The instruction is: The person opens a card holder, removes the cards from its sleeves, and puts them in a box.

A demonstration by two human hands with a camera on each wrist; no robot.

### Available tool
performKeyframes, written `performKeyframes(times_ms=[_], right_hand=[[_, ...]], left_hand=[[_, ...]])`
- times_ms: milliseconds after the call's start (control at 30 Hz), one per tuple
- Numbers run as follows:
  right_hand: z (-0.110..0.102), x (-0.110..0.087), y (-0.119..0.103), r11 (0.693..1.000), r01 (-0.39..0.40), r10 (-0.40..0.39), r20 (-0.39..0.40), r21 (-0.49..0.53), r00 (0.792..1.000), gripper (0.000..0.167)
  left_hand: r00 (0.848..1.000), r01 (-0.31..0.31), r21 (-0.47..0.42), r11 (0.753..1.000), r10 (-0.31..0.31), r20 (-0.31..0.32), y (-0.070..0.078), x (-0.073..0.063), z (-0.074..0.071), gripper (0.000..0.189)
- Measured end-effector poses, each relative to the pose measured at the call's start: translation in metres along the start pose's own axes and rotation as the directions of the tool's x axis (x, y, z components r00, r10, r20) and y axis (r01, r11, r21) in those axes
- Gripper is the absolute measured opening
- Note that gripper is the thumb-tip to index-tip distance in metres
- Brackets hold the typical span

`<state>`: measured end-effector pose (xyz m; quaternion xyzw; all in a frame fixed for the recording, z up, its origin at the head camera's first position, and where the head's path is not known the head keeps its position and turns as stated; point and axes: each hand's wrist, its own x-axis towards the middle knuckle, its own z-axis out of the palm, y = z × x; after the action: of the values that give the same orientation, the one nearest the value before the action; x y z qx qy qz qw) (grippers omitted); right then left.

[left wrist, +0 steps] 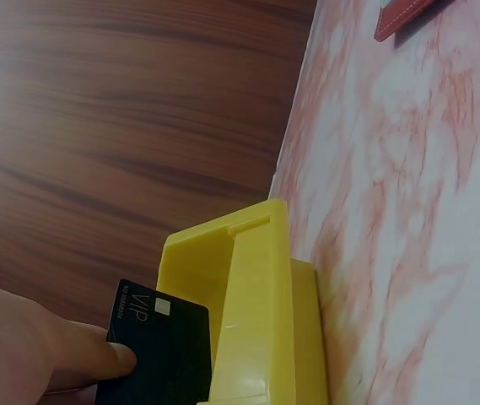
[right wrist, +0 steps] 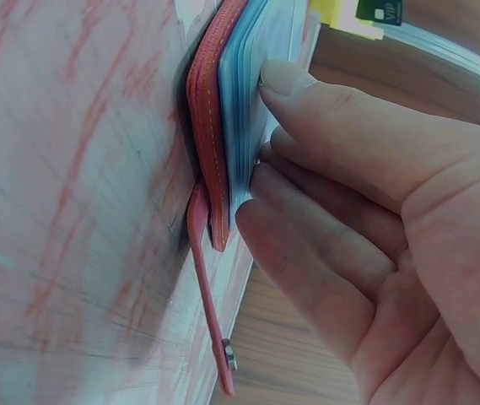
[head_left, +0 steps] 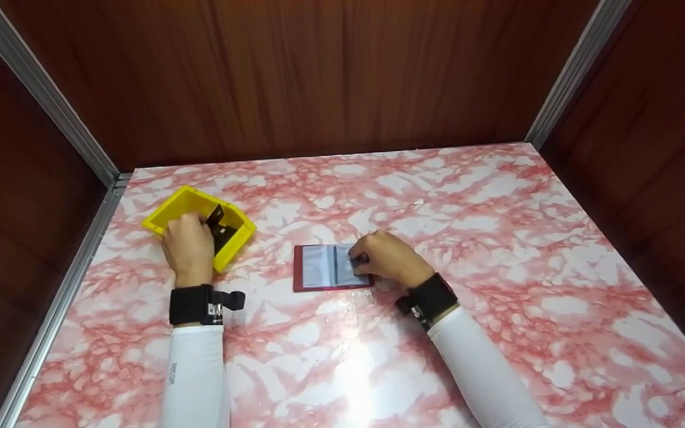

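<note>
My left hand (head_left: 189,248) reaches into a yellow bin (head_left: 234,249) and pinches a black card (left wrist: 172,346) marked VIP, its thumb lying on the card's face. More black cards seem to lie in the bin, partly covered by the hand. To the right, a red card holder (head_left: 298,270) lies spread on the table with its clear sleeves (head_left: 317,267) showing. My right hand (head_left: 393,258) holds the right-hand sleeves at their edge, the thumb on top and the other fingers curled beside them. A snap strap (right wrist: 208,304) sticks out from the cover.
The table (head_left: 467,196) has a red and white marbled top. Dark wood-look panels (head_left: 319,77) rise behind it and along both sides, joined by metal corner posts (head_left: 580,59).
</note>
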<state>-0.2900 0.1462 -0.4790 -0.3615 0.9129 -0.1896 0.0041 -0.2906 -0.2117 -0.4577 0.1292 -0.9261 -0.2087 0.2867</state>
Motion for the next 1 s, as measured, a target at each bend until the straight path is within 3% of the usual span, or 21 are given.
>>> performKeyframes(times_ms=[467, 800, 1000], right_hand=[[0.002, 0.000, -0.001, 1.000, -0.004, 0.004, -0.009, 0.000, 1.000, 0.020], [0.001, 0.000, -0.001, 1.000, -0.002, 0.002, -0.001, -0.008, 1.000, 0.017], [0.000, 0.000, -0.001, 1.000, -0.017, 0.017, 0.003, -0.008, 1.000, 0.018]], left_hand=[[0.999, -0.018, 0.136, 0.991, 0.013, 0.043, -0.001, -0.003, 0.010, 0.020], [0.997, -0.042, 0.153, 0.987, 0.032, 0.072, -0.002, -0.004, 0.014, 0.020], [0.995, -0.028, 0.156, 0.987, 0.013, 0.095, -0.002, -0.004, 0.014, 0.020]])
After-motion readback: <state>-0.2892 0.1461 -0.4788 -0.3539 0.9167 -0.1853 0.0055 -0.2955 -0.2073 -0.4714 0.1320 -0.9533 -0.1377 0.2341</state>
